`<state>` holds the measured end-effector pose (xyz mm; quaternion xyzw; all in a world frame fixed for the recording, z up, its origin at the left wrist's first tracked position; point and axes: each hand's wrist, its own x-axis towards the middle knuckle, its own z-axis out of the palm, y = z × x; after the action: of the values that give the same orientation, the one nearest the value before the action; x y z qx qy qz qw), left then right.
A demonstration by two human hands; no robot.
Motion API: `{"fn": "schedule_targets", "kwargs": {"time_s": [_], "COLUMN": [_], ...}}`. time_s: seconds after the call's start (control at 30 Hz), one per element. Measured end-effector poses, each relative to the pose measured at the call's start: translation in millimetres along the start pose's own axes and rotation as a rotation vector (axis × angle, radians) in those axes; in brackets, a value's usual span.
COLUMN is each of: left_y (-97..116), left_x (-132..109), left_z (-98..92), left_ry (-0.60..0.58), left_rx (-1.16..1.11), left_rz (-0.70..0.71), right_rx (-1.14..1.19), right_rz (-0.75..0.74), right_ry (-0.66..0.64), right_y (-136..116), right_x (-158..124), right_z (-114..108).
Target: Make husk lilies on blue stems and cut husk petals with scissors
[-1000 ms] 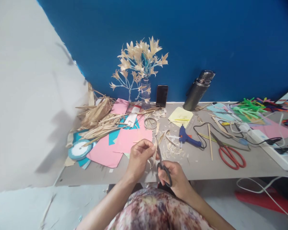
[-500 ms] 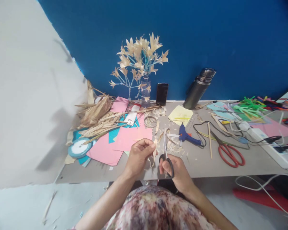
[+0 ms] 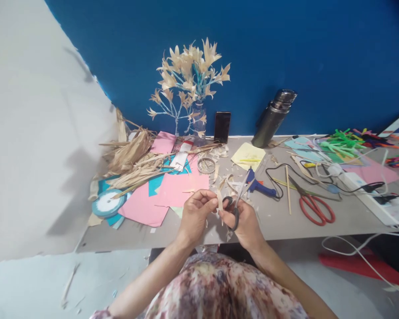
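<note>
Between thumb and fingers, my left hand (image 3: 196, 215) pinches a small pale strip of dried husk (image 3: 220, 199), held upright just above the table's front part. My right hand (image 3: 248, 223) is closed around the black-handled scissors (image 3: 236, 208), whose blades point up and away to the right. The right thumb and fingertips come up close to the lower end of the strip; whether they grip it too I cannot tell. Husk scraps (image 3: 231, 184) lie scattered behind the hands. Just beyond the scissor tips is a blue glue gun (image 3: 261, 188).
Pink paper (image 3: 182, 188), a ribbon spool (image 3: 108, 203) and a dried husk pile (image 3: 133, 155) lie left. Husk flowers (image 3: 189, 66) stand behind in a bottle, beside a phone (image 3: 222, 127) and a leaning flask (image 3: 274, 117). Red-handled scissors (image 3: 315, 210) and a power strip (image 3: 369, 197) lie right.
My right hand has come in toward the left, its fingers now near the strip. The scissors have swung from pointing straight ahead to pointing off right. The left hand still holds the strip.
</note>
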<state>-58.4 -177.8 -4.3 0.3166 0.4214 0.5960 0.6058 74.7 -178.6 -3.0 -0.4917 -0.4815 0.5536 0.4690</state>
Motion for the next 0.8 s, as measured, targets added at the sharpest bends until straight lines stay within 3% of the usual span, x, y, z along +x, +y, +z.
{"fn": "schedule_targets", "kwargs": {"time_s": [0.17,0.3,0.57,0.8], "left_y": [9.6,15.4,16.9,27.9], "left_x": [2.4,2.8,1.3,-0.7], "left_z": [-9.1,-12.5,-9.4,-5.3], "left_ry": [-0.134,-0.228,-0.159,-0.080], "left_rx": [-0.003,0.153,0.271,0.339], "left_rz": [-0.158,-0.125,-0.084,0.015], "right_rx": [-0.042,-0.142,-0.203,-0.124], "right_rz": [0.032,0.002,-0.030,0.018], "right_ry": [-0.152,-0.193,-0.191,-0.436], "right_y": [0.6,2.4,0.5,3.1], "right_x": [-1.1,-0.3,2.9,-3.2], "right_z": [-12.1,-17.5,-22.8,-19.2]}}
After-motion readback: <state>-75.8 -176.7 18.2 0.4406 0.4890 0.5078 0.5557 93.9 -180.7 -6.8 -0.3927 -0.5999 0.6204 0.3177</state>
